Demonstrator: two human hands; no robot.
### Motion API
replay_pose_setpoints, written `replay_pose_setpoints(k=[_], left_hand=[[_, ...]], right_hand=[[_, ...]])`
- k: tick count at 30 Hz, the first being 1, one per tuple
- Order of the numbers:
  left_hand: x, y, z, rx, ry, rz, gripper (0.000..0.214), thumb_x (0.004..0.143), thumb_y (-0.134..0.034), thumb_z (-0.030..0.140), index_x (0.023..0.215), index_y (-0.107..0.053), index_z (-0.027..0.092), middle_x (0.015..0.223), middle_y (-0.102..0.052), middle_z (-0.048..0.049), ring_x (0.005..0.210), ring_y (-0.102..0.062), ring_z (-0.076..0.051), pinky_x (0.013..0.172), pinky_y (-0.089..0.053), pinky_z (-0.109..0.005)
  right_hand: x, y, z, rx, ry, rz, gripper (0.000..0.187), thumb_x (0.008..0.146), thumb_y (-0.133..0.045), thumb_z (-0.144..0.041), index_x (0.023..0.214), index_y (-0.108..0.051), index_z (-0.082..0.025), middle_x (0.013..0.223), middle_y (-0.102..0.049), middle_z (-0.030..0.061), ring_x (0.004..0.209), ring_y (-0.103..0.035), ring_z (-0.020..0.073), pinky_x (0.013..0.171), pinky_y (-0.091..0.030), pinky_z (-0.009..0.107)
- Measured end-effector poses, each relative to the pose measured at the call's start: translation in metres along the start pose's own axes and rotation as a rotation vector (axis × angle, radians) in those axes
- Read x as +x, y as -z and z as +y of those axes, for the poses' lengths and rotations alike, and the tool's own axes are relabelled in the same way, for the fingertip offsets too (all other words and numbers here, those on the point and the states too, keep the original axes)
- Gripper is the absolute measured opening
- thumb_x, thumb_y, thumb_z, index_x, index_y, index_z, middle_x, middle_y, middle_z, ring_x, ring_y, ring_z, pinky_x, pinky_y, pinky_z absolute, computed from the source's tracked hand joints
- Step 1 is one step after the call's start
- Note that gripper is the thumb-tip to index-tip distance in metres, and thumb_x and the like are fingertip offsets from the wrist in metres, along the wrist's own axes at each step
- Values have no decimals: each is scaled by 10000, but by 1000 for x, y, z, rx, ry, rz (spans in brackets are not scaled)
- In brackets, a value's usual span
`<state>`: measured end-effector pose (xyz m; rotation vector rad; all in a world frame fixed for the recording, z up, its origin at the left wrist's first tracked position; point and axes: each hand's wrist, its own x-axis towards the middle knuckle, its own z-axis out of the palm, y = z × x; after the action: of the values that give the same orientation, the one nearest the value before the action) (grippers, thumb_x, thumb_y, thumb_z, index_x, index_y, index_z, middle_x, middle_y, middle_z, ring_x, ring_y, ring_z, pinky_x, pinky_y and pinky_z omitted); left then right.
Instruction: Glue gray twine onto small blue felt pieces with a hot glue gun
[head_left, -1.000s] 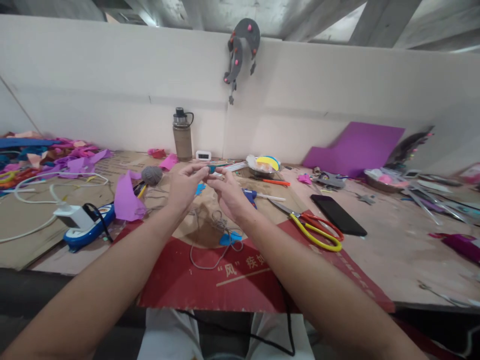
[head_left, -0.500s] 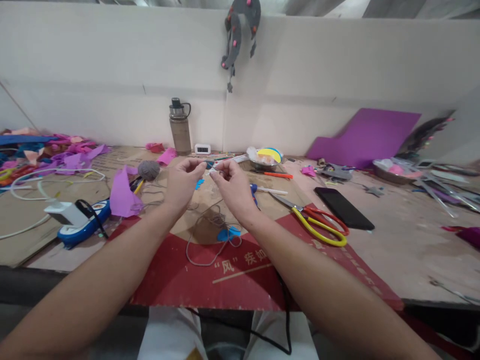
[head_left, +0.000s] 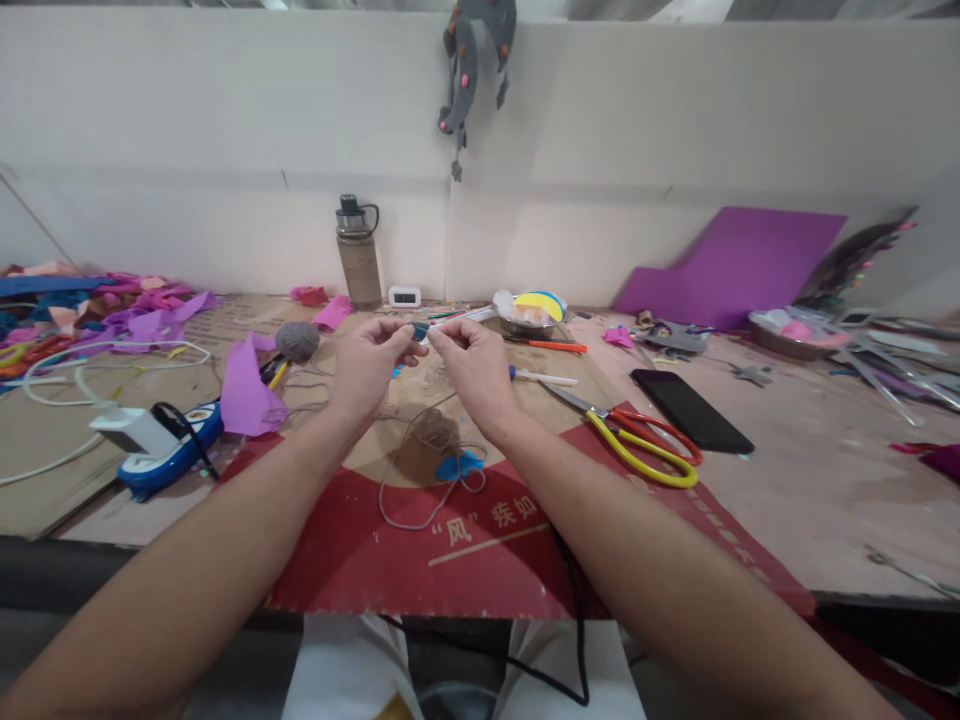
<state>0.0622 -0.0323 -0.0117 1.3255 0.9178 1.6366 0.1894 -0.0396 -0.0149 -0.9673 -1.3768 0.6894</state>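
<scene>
My left hand (head_left: 375,368) is closed in a pinch, with a small dark blue piece (head_left: 421,330) at its fingertips, likely felt. Close beside it, my right hand (head_left: 478,372) pinches with thumb and forefinger. A strand of grey yarn (head_left: 409,428) runs up to this hand from loose loops on the board; where it ends is hidden by the fingers. Bright blue scraps (head_left: 459,465) lie under the loops. Left of my hands sits a ball of grey yarn (head_left: 298,341).
Scissors (head_left: 637,440) with red and yellow handles and a black phone (head_left: 691,410) lie to the right. A blue power strip (head_left: 171,460) with a white charger is at left. A bottle (head_left: 358,255) stands at the back near a bowl (head_left: 529,325).
My right hand has turned slightly and its fingertips have drawn a little away from my left hand's. The blue piece stays in my left fingers. The view has shifted slightly.
</scene>
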Motion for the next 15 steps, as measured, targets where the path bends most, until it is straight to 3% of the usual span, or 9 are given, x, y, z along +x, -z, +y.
replay_pose_setpoints(k=[7,15], left_hand=[[-3,-1,2,-48,21,-14,135,706,-710,227,714,-604,143,627,-633,2,566,-641,-113,585,-505,-238],[-4,-2,4,-39,29,-41,105,716,-684,210,708,-602,145,611,-612,7,542,-613,-98,575,-487,-234]], right_hand=[[3,2,3,-165,78,38,154,797,-609,-314,716,-633,-185,712,-651,12,671,-529,128,641,-389,266],[3,3,1,-194,57,56,180,792,-622,-341,706,-638,-185,660,-622,6,605,-498,124,586,-362,265]])
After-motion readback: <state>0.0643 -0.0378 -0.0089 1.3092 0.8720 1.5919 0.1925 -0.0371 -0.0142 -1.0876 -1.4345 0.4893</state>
